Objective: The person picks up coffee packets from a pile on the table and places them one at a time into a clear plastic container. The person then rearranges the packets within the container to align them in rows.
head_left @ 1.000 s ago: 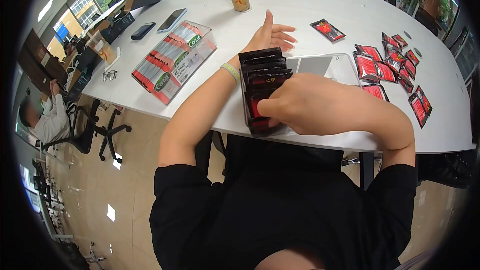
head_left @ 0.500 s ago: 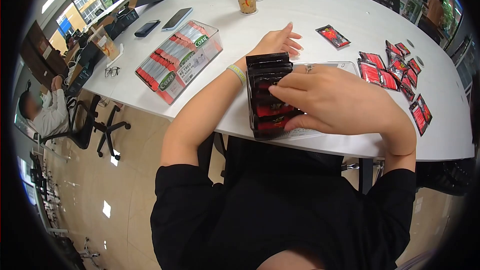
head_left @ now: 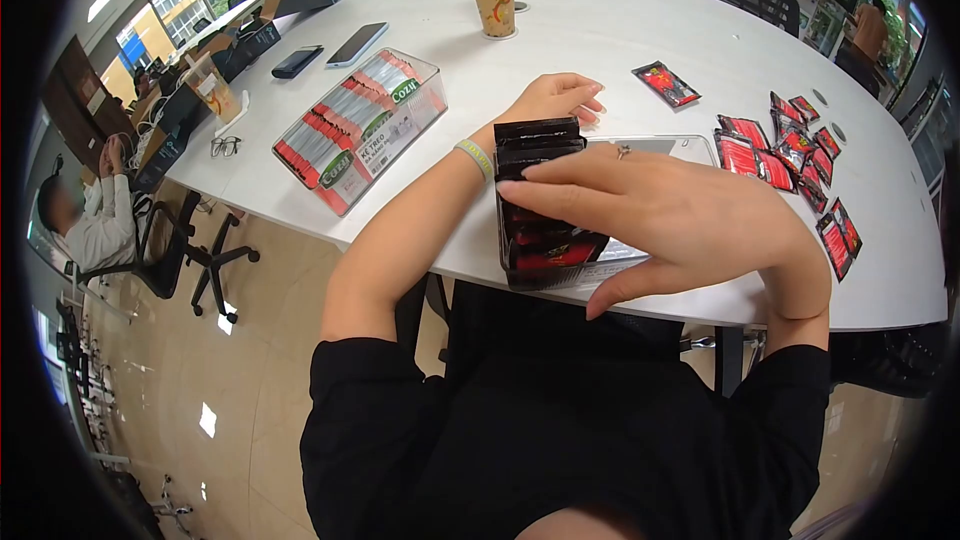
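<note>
A clear plastic box [head_left: 520, 275] at the table's front edge holds a row of black-and-red sachets [head_left: 545, 252] standing on edge. Over these sachets stretches my right hand [head_left: 670, 210], its thumb spread away from long, straight fingers whose tips lie at the packets' tops. My left hand [head_left: 555, 98] rests beyond the far end of the box, fingers loosely extended and holding nothing; its forearm runs along the box's left side. Part of the box is hidden under my right hand.
Several loose red-and-black sachets [head_left: 795, 150] lie to the right, with a single sachet [head_left: 665, 85] farther back. On the left are a clear box of packed sticks [head_left: 385, 140], a phone [head_left: 357, 44], glasses [head_left: 225, 146] and a drink cup [head_left: 492, 0]. A person [head_left: 95, 210] sits at far left.
My right hand has opened, its fingers straightening leftward across the sachets and its thumb moving away toward me. My left hand's fingers have drawn closer together.
</note>
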A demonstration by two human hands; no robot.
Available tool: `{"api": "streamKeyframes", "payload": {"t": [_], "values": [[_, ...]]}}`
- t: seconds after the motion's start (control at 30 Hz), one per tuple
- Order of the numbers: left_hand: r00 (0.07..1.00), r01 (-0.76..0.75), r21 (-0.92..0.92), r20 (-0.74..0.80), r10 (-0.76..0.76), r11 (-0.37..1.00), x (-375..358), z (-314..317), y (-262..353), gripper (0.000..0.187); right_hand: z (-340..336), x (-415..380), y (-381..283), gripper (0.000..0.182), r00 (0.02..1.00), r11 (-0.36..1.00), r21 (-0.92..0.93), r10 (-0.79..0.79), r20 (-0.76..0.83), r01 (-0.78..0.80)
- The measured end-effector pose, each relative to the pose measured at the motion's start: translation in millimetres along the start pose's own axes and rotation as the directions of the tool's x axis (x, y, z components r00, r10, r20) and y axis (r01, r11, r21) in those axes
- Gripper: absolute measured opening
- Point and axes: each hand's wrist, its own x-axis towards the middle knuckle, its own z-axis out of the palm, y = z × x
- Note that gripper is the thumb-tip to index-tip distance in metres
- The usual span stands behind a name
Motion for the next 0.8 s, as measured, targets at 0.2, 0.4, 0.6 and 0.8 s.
{"api": "streamKeyframes", "payload": {"t": [0.2, 0.4, 0.6, 0.8], "values": [[0.999, -0.033, -0.038, 0.014, 0.034, 0.999, 1.6, -0.2, -5.1, 0.039, -5.7, 2.0, 7.7, 0.068, 0.993, 0.993, 0.066, 0.098, -0.072, -0.093], [0.999, -0.026, -0.048, 0.021, 0.027, 0.999, 0.0, 0.2, -2.6, 0.037, -24.8, -4.1, 43.4, 0.047, 0.847, 0.908, 0.021, 0.382, 0.370, -0.419], [1.000, 0.008, -0.020, 0.025, -0.008, 1.000, -1.0, -0.8, -1.7, 0.039, 3.9, 4.3, 63.5, 0.067, 0.890, 0.971, 0.210, 0.009, 0.457, -0.117], [1.000, 0.008, 0.003, 0.027, -0.008, 1.000, -1.5, 0.3, 0.1, 0.038, 20.8, 8.5, 68.0, 0.076, 0.795, 0.960, 0.167, 0.080, 0.601, -0.223]]}}
